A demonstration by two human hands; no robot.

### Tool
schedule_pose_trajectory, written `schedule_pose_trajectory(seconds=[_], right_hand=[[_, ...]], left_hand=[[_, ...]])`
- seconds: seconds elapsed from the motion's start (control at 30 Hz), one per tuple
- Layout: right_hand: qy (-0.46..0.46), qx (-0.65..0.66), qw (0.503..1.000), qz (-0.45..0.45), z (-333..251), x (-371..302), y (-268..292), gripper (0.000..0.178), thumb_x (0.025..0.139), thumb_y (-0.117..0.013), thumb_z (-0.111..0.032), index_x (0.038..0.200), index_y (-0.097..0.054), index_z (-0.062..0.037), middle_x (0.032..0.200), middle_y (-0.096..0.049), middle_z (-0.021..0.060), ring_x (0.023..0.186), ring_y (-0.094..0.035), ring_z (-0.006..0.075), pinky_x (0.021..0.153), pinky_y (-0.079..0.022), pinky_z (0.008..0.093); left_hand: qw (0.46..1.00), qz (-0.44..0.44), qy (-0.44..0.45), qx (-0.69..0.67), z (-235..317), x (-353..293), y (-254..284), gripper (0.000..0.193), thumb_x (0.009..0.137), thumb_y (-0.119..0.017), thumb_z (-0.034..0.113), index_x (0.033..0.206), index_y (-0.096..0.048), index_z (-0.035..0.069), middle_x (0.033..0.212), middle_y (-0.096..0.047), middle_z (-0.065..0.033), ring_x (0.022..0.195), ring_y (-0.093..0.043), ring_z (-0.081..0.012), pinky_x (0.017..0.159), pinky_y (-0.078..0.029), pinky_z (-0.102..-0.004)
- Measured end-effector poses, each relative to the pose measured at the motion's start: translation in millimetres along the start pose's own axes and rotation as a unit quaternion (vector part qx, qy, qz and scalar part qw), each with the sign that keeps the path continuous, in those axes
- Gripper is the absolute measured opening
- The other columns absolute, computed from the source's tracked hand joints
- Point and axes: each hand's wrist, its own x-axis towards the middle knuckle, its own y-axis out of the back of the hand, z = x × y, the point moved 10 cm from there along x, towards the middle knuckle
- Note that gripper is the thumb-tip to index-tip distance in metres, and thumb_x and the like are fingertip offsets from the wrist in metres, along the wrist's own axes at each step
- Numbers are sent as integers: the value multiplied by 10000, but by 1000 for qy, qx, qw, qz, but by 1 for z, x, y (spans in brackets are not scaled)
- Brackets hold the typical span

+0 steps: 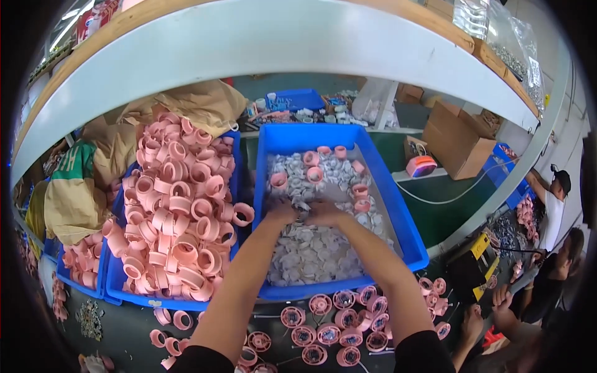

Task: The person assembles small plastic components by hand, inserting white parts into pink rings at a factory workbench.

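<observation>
Both my arms reach into a blue tray filled with small whitish, translucent plastic pieces. My left hand is down among the pieces near the tray's left side. Just right of it, my right hand touches the same pile. Motion smears the fingers of both hands, so whether they grip any pieces is hidden. Several pink plastic rings lie on top of the white pieces, mostly toward the far end and right side of the tray.
Left of the tray, a blue bin is heaped with pink rings. Pink ring assemblies with wires cover the near bench. A white shelf beam spans overhead. A cardboard box stands at far right; other people work beyond it.
</observation>
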Motion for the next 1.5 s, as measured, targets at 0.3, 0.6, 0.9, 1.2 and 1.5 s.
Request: schedule_pose_trajectory(seconds=[0.3, 0.6, 0.9, 1.2, 1.5], right_hand=[[-224, 214, 940, -145, -7, -130, 56, 694, 755, -538, -615, 1213, -531, -93, 1253, -507, 113, 1043, -554, 274, 860, -449, 391], [-387, -50, 902, -185, 24, -186, 37, 1117, 591, -453, -823, 1337, -340, 1, 1339, -386, 220, 1246, -369, 368, 1032, -270, 460], [-339, -195, 897, -205, 19, -190, 21, 1124, 556, -553, -788, 1368, -289, -57, 1413, -237, 231, 1255, -349, 369, 1004, -321, 439], [-375, 388, 808, -237, -25, -207, -9, 992, 686, -593, -653, 1402, -189, -98, 1444, -199, 144, 1319, -226, 307, 873, -459, 509], [-355, 566, 718, -195, -65, -178, -35, 866, 713, -600, -625, 1367, -285, -153, 1408, -297, 114, 1229, -379, 280, 970, -366, 451]], left_hand=[[979, -154, -123, -50, 56, -95, 3, 790, 736, -537, 604, 1187, -444, -38, 1120, -546, -245, 1023, -555, -326, 862, -437, -359], [951, -285, -9, -124, 65, -166, -13, 1242, 603, -484, 807, 1384, -65, -64, 1416, -224, -245, 1316, -251, -328, 1066, -230, -372], [957, -284, 51, -40, 37, -158, -35, 1280, 550, -524, 823, 1408, -48, 1, 1444, -115, -251, 1340, -175, -340, 1079, -191, -400], [865, -420, 162, -221, 44, -198, -68, 1294, 544, -443, 877, 1411, 104, 88, 1478, -33, -146, 1321, -209, -340, 956, -293, -578], [790, -345, 185, -473, 57, -191, -73, 823, 727, -482, 692, 1288, -352, 103, 1266, -456, -92, 1111, -492, -227, 909, -413, -420]])
